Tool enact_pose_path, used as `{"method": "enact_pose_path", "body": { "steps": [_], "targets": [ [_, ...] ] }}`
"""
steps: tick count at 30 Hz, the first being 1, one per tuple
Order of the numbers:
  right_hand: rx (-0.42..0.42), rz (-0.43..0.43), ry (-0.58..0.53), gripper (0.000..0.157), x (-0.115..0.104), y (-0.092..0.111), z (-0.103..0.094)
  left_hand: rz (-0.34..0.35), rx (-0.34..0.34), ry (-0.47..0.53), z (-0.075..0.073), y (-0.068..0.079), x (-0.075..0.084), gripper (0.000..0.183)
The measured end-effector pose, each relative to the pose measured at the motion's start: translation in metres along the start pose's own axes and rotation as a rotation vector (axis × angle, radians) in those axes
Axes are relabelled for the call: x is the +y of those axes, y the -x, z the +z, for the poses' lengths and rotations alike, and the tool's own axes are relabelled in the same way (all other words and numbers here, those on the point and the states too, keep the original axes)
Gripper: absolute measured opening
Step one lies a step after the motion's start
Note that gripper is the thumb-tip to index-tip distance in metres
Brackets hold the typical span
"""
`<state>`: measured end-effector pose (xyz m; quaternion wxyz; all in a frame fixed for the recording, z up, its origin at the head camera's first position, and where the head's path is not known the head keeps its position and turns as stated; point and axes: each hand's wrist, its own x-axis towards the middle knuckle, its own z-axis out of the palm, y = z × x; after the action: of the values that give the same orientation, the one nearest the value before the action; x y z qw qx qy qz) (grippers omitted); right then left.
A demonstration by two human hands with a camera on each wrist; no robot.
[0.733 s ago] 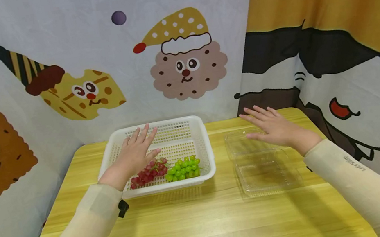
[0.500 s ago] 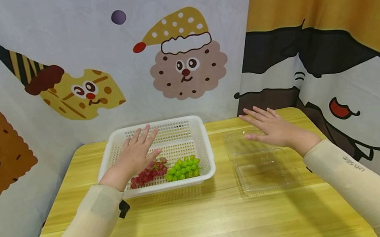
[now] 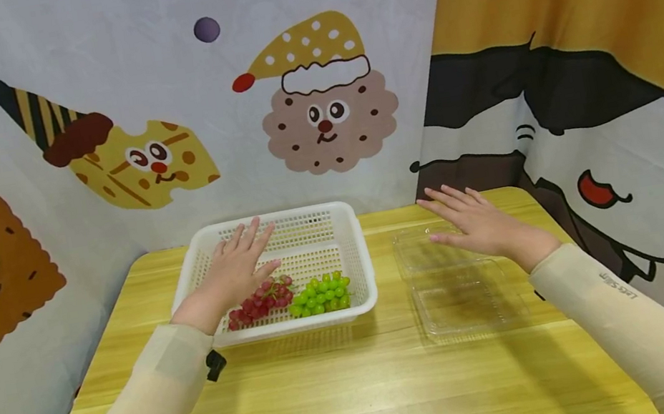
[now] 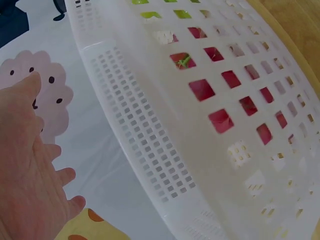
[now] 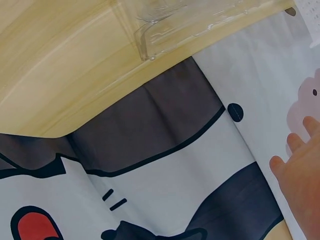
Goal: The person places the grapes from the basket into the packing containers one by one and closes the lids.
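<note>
My left hand [image 3: 232,273] is spread palm down above the left part of a white perforated basket [image 3: 363,260], holding nothing. Inside the basket lie a bunch of red grapes [image 3: 261,303], partly hidden behind that hand, and a bunch of green grapes [image 3: 321,295] to their right. On the right, my right hand [image 3: 478,223] hovers with fingers straight over a clear plastic clamshell box [image 3: 458,303], which lies opened out flat on the table. In the left wrist view, red shows through the holes of the basket wall [image 4: 165,95]. The right wrist view catches the edge of the clear box [image 5: 175,30].
Everything stands on a yellow wood-grain table [image 3: 336,394]. Behind it hangs a pale cloth [image 3: 146,19] printed with cartoon snacks, and a patterned curtain [image 3: 599,85] closes off the right side. A small black object [image 3: 216,364] shows below the left wrist.
</note>
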<state>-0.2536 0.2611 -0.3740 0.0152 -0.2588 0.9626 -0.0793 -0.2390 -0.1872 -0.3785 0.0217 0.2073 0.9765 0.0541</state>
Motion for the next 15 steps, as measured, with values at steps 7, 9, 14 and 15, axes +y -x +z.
{"method": "enact_pose_path", "body": {
  "steps": [7, 9, 14, 15],
  "targets": [
    [0.024, -0.021, 0.004, 0.068, -0.004, -0.003, -0.003, -0.018, 0.038, 0.053, -0.006, 0.004, -0.008, 0.072],
    [0.025, -0.030, -0.004, 0.067, -0.005, -0.005, -0.004, -0.038, 0.037, 0.079, -0.007, 0.007, -0.013, 0.073],
    [0.006, -0.044, -0.072, 0.066, -0.013, -0.011, -0.008, -0.093, 0.045, 0.118, -0.006, 0.018, -0.030, 0.076],
    [-0.004, -0.045, -0.090, 0.066, -0.016, -0.012, -0.009, -0.102, 0.046, 0.126, -0.006, 0.020, -0.034, 0.077]
  ]
}}
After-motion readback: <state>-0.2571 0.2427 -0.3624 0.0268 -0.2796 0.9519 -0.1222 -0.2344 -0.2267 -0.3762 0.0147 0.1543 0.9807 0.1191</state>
